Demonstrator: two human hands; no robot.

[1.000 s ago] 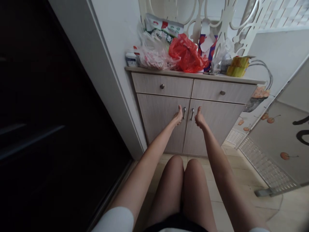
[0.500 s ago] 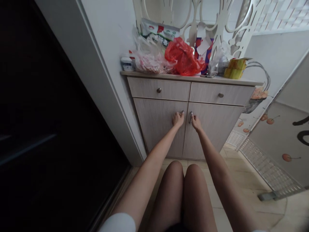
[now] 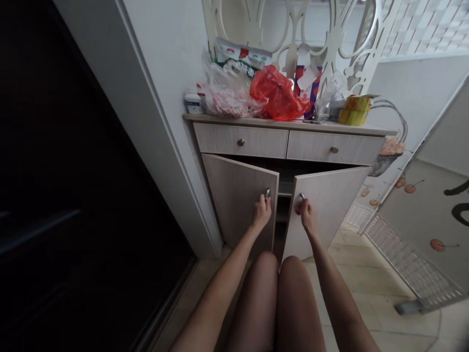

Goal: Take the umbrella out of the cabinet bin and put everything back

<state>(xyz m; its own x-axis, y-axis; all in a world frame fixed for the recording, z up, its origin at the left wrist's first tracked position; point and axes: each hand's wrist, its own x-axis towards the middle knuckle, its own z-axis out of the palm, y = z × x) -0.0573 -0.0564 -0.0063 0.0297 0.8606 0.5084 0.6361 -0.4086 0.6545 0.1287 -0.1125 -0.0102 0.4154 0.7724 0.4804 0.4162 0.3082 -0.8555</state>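
In front of me stands a pale wood-grain cabinet (image 3: 242, 139) with two drawers above two doors. Both doors are swung partly outward. My left hand (image 3: 262, 211) is closed on the metal handle (image 3: 267, 192) of the left door (image 3: 238, 190). On the right door (image 3: 331, 205), my right hand (image 3: 308, 215) grips the other metal handle (image 3: 302, 196). Between the door edges a dark gap shows part of a shelf (image 3: 285, 188); most of the inside is hidden.
On the cabinet top lie a red plastic bag (image 3: 278, 93), a clear bag (image 3: 229, 95), a white jar (image 3: 193, 102) and a yellow pack (image 3: 353, 110). A dark doorway (image 3: 73, 195) is at left. My knees (image 3: 269, 274) are close below the doors. A panel with cherries (image 3: 432, 205) stands at right.
The two doors were shut and have swung out toward me. Both hands came back with the handles and moved apart, uncovering the dark inside.
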